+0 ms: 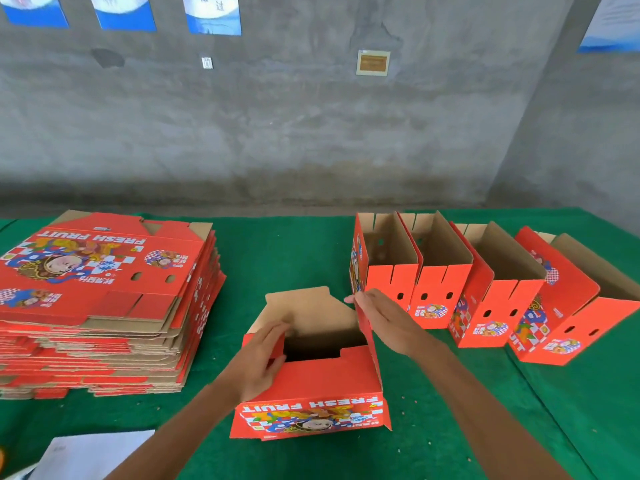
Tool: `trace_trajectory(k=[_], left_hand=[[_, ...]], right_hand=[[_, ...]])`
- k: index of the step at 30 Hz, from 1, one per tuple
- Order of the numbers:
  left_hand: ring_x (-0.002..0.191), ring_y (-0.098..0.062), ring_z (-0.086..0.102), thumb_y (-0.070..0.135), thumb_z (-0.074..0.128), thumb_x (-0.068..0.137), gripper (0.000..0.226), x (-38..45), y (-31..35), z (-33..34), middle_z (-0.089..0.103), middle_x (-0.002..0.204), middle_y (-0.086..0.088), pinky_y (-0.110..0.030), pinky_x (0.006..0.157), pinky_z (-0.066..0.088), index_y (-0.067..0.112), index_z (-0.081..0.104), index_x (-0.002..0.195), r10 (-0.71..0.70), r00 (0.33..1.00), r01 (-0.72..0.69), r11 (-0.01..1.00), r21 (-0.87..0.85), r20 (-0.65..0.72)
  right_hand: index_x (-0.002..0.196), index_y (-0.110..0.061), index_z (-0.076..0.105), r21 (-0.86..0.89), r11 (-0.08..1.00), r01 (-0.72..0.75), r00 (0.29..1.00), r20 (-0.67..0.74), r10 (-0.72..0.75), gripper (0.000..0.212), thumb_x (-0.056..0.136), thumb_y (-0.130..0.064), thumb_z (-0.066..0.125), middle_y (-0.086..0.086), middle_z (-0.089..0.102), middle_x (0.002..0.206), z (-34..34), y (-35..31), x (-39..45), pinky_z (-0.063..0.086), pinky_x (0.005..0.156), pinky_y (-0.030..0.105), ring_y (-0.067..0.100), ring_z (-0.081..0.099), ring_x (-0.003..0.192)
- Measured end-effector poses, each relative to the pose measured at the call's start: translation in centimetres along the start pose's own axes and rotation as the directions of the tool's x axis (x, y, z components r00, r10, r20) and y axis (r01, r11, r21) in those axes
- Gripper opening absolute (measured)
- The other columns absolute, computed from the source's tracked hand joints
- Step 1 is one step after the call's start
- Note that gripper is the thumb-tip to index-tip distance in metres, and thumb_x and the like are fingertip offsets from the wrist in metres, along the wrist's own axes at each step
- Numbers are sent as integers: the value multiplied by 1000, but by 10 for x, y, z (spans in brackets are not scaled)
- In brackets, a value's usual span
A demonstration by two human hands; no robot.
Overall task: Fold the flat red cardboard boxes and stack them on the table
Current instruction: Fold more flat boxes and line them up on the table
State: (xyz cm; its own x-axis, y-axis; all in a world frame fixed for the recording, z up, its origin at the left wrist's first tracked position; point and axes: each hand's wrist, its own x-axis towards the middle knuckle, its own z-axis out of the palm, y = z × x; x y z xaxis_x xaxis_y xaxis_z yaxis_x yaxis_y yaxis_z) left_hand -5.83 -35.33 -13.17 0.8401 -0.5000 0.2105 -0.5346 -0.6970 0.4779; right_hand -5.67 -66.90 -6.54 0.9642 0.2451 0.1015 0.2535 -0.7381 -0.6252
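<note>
A half-formed red fruit box (pixel 322 382) stands on the green table (pixel 284 258) right in front of me, its brown inside showing. My left hand (pixel 266 355) grips the box's left end flap, fingers curled over its edge. My right hand (pixel 377 313) holds the upright right end flap near its top, fingers laid along it. At the left lies a tall stack of flat red box blanks (pixel 100 299). A row of several folded boxes (pixel 485 285) stands at the right, nested one against another.
A grey concrete wall (pixel 311 126) with posters rises behind the table. White paper (pixel 90 455) lies at the near left edge. Green cloth shows between the flat stack and the folded row.
</note>
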Motion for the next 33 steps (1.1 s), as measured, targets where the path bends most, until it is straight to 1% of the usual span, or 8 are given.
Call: trace_trajectory(k=[3,9,11,13,16,22,26,33], left_hand=[[147,-9,36,35,50,108,54,-4,-3,10,33,164,9,-10,117,19,26,32,158,-46,999,48,992,-115,17],[153,-23,22,30,83,84,96,-1,1,23,20,166,6,-43,123,20,28,26,160,-335,910,320,942,-100,-246],[157,-17,7,54,77,86,107,-1,-1,24,4,171,11,-55,122,19,34,6,164,-471,855,459,882,-105,-218],[158,-10,3,74,47,96,85,-4,-7,27,4,170,20,-52,122,23,48,0,161,-449,882,421,888,-187,-144],[157,-12,17,61,23,107,34,-5,-14,23,32,160,18,-34,125,14,64,34,139,-420,895,310,829,-466,-152],[154,3,-4,77,21,100,53,-15,-28,21,22,163,26,-44,126,5,58,55,136,-377,925,357,810,-465,51],[158,-17,-16,72,55,92,71,-8,-27,20,0,172,14,-61,123,19,56,27,156,-358,925,376,914,-155,128],[136,-26,38,72,61,89,77,3,-17,32,27,152,7,-51,97,55,49,29,155,-527,849,528,849,29,-40]], right_hand=[[142,-40,55,25,1000,19,1000,21,-19,37,108,-49,45,-18,46,143,25,3,0,35,113,28,1,42,138],[164,-36,7,-39,999,-15,999,-31,14,100,92,-15,72,-9,32,162,55,10,6,24,122,33,9,25,148],[162,-36,17,-27,1000,-2,1000,-22,2,89,94,-12,70,-7,35,159,56,11,8,24,122,34,10,27,146],[151,-36,38,29,999,43,997,-72,-41,69,96,-6,66,-8,43,149,57,12,6,27,123,37,6,32,140],[125,-30,62,141,986,87,977,-205,-56,44,96,3,59,-11,56,132,60,13,4,35,118,39,1,45,130],[104,-41,69,253,965,-66,991,-93,92,8,97,-45,68,-26,42,150,66,11,2,24,118,36,-9,31,139],[143,-38,48,97,987,-129,991,36,126,58,92,-45,75,-16,36,152,62,12,5,30,120,38,6,31,142],[150,-23,42,-130,979,-158,987,-10,158,71,91,-44,76,-2,42,140,69,3,10,37,115,38,17,40,136]])
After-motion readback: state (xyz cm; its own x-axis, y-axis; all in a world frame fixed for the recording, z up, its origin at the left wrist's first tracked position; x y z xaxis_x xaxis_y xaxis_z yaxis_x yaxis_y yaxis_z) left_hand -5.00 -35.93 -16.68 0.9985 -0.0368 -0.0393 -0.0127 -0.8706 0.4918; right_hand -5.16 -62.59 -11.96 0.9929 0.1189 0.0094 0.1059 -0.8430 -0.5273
